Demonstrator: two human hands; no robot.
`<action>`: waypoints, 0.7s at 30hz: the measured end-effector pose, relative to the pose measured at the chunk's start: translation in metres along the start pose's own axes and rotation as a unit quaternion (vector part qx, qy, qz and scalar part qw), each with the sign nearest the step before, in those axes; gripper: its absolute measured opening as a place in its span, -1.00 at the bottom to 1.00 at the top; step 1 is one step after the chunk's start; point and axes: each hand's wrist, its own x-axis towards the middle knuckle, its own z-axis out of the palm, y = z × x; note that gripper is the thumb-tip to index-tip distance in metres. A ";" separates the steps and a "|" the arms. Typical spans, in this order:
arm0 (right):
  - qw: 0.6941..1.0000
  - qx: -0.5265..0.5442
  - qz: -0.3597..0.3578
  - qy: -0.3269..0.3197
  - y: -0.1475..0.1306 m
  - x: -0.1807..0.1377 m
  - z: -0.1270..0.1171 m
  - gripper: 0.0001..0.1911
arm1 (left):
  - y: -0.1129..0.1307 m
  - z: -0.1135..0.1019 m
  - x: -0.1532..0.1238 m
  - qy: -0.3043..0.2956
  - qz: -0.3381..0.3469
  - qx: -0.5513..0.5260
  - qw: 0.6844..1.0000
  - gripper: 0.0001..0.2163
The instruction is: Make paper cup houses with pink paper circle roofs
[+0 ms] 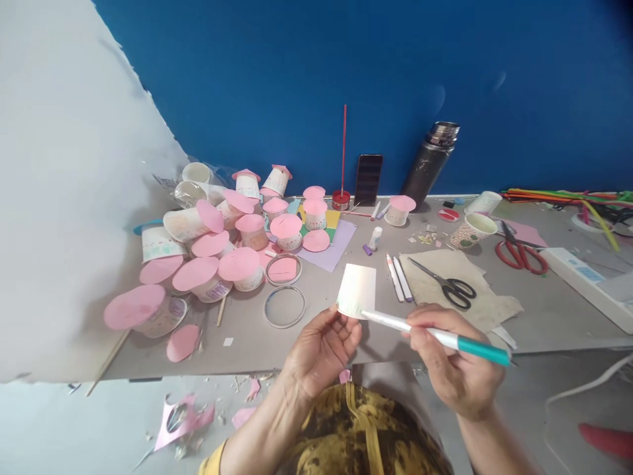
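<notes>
My left hand (326, 353) grips a white paper cup (357, 287) by its lower edge, fingers curled beneath it. Faint green marks show near the cup's bottom rim. In my right hand (452, 363) is a white marker (442, 336) with a teal end, held like a pen. Its tip points left and meets or nearly meets the cup's lower right side. Two more markers (398, 278) lie on the table just behind the right hand, beside black-handled scissors (457, 292) on a beige cloth-like sheet (494, 303).
Several cups with pink paper discs (242, 264) crowd the table's left side. Two tape rings (285, 307) lie nearer the middle. A glue stick (376, 238), phone (368, 179) and dark flask (431, 165) stand toward the blue wall. Red-handled scissors (521, 256) and a patterned cup (473, 231) are at right.
</notes>
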 end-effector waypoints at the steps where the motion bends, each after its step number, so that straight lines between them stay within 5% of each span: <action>1: 1.000 0.003 0.002 -0.004 0.000 0.000 0.000 -0.86 | 0.000 0.000 0.000 0.000 -0.003 -0.005 1.000 -0.81; 5: 0.999 0.010 -0.008 0.032 0.002 -0.001 -0.002 -0.86 | 0.001 0.000 0.001 0.004 -0.014 -0.016 1.000 -0.84; 15: 0.999 0.036 0.009 -0.006 0.003 -0.003 -0.007 -0.90 | 0.004 0.000 -0.003 0.009 -0.017 -0.011 1.000 -0.79; 21: 0.981 0.067 0.089 0.162 0.015 0.010 -0.006 -0.82 | 0.004 -0.001 -0.004 0.004 -0.037 0.027 0.999 -0.79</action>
